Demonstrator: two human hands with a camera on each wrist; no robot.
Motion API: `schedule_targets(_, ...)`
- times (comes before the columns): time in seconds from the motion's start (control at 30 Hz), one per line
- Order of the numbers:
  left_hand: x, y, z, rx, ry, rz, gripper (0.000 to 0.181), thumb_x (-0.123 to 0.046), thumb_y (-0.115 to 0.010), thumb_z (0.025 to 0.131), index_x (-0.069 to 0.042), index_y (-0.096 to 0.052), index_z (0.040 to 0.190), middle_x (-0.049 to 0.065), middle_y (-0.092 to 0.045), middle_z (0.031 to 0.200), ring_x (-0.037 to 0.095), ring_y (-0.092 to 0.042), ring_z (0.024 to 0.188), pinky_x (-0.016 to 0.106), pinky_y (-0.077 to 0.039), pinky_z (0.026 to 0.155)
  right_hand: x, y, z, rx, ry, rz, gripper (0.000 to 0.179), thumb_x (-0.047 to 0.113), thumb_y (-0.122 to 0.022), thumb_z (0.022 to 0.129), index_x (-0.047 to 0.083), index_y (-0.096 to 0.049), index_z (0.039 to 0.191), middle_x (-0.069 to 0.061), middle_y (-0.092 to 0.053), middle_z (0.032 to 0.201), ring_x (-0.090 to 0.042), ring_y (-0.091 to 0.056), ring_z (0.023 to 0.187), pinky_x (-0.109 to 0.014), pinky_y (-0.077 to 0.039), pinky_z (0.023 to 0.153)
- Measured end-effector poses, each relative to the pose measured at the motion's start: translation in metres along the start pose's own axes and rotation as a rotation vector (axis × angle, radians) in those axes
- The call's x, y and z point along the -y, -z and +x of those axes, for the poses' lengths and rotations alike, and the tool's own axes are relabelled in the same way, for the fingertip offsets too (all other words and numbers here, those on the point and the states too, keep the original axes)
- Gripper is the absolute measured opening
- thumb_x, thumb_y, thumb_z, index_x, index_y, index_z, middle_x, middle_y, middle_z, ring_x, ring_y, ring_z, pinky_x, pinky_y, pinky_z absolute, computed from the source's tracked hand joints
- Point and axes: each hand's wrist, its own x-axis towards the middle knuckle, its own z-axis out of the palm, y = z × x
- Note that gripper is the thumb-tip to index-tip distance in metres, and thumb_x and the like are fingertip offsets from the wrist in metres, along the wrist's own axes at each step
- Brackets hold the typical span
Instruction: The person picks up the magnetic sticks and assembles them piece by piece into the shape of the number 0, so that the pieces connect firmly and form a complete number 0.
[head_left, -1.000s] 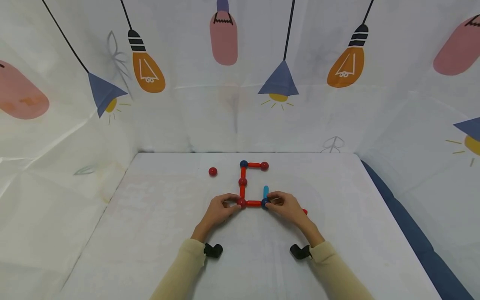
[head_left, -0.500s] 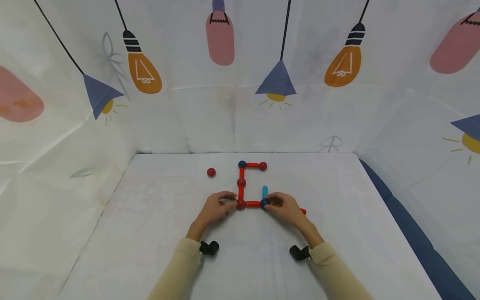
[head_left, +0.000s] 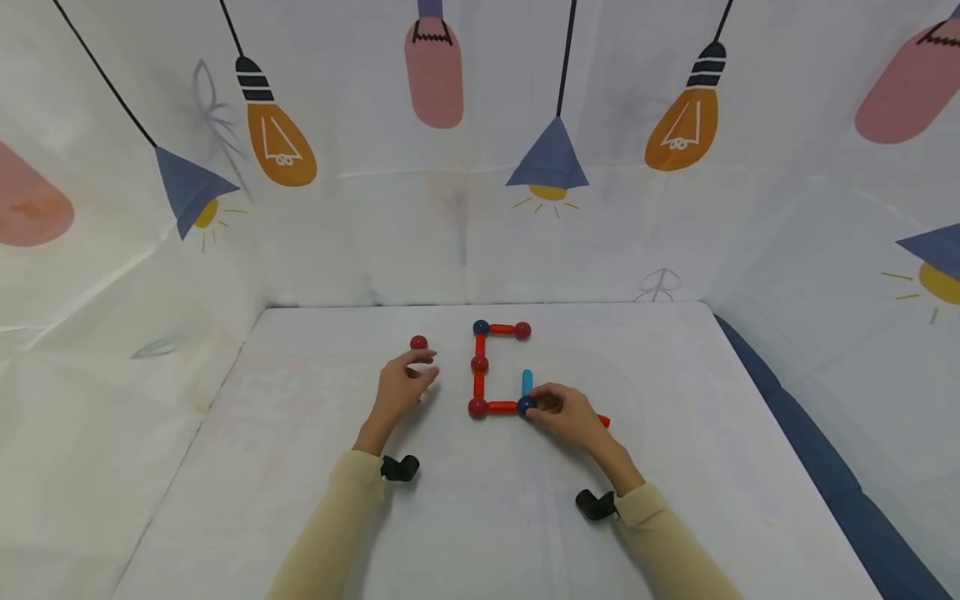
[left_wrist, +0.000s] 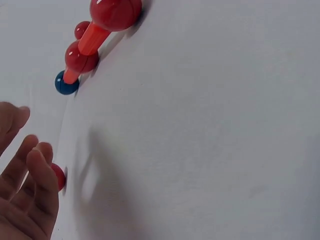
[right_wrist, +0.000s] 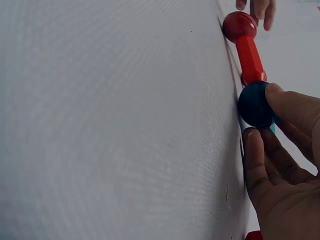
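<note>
My right hand (head_left: 570,415) pinches a dark blue ball (right_wrist: 256,105) at the lower right corner of a joined ball-and-rod figure. A light blue rod (head_left: 527,382) points away from that ball. From it a red rod (head_left: 502,407) runs left to a red corner ball (head_left: 477,407). Two more red rods and a red ball lead up to a blue ball (head_left: 481,327), then a rod to a red end ball (head_left: 522,331). My left hand (head_left: 401,385) hovers with parted fingers just short of a loose red ball (head_left: 418,342), holding nothing.
A red piece (head_left: 603,421) lies partly hidden behind my right hand. The white table (head_left: 480,517) ends at a patterned cloth (head_left: 375,225) at the back and left. Dark blue fabric (head_left: 810,442) runs along the right edge.
My left hand has left the red corner ball and moved left and away from me to the loose red ball. My right hand stays on the dark blue ball.
</note>
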Motion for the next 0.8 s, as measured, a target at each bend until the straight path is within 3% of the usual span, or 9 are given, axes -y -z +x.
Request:
schedule_targets(0.1, 0.002, 0.001, 0.007, -0.075, -0.050, -0.030, 0.035, -0.012, -0.075, 0.093, -0.003, -0.070, 0.126, 0.019, -0.072, 0.118, 0.024, -0.069, 0.078, 0.023, -0.052, 0.053, 0.000, 0.001, -0.001, -0.004, 0.007, 0.000, 0.031, 0.017, -0.080, 0.091, 0.005, -0.072, 0.117, -0.007, -0.074, 0.105, -0.014, -0.068, 0.089, -0.026, -0.058, 0.081)
schedule_targets(0.2, 0.002, 0.003, 0.013, -0.135, -0.083, -0.030, 0.036, -0.009, -0.075, 0.092, 0.000, -0.069, 0.126, 0.021, -0.070, 0.118, 0.031, -0.069, 0.088, 0.020, -0.053, 0.064, 0.001, 0.001, -0.001, -0.001, 0.000, 0.009, 0.031, 0.018, -0.080, 0.090, 0.005, -0.072, 0.118, -0.008, -0.074, 0.107, -0.015, -0.068, 0.090, -0.025, -0.058, 0.081)
schedule_targets(0.3, 0.001, 0.005, 0.017, -0.171, -0.090, 0.000, 0.038, -0.007, -0.076, 0.091, -0.001, -0.068, 0.127, 0.021, -0.068, 0.120, 0.035, -0.068, 0.095, 0.026, -0.054, 0.077, 0.001, 0.001, -0.001, 0.007, -0.009, 0.020, 0.032, 0.018, -0.080, 0.091, 0.005, -0.072, 0.119, -0.009, -0.074, 0.109, -0.016, -0.069, 0.091, -0.026, -0.058, 0.082)
schedule_targets(0.53, 0.006, 0.005, 0.029, -0.171, -0.058, 0.086, 0.044, -0.011, -0.074, 0.092, -0.004, -0.065, 0.134, 0.021, -0.059, 0.138, 0.040, -0.058, 0.118, 0.050, -0.049, 0.100, 0.002, 0.001, 0.000, 0.017, -0.014, 0.024, 0.032, 0.018, -0.079, 0.091, 0.005, -0.072, 0.119, -0.009, -0.074, 0.110, -0.017, -0.069, 0.092, -0.031, -0.059, 0.083)
schedule_targets(0.67, 0.011, 0.006, 0.038, -0.163, -0.074, 0.123, 0.051, -0.011, -0.074, 0.092, -0.002, -0.060, 0.139, 0.024, -0.053, 0.145, 0.040, -0.048, 0.137, 0.054, -0.040, 0.114, 0.002, 0.001, 0.000, 0.020, -0.030, 0.015, 0.032, 0.018, -0.079, 0.091, 0.006, -0.072, 0.120, -0.008, -0.074, 0.111, -0.016, -0.069, 0.093, -0.031, -0.059, 0.085)
schedule_targets(0.8, 0.015, 0.006, 0.044, -0.148, -0.059, 0.146, 0.056, -0.010, -0.075, 0.091, -0.001, -0.056, 0.143, 0.024, -0.051, 0.148, 0.039, -0.043, 0.144, 0.053, -0.038, 0.118, 0.001, 0.001, 0.000, 0.025, -0.041, 0.004, 0.031, 0.017, -0.079, 0.092, 0.007, -0.071, 0.120, -0.008, -0.074, 0.111, -0.015, -0.069, 0.093, -0.029, -0.059, 0.085)
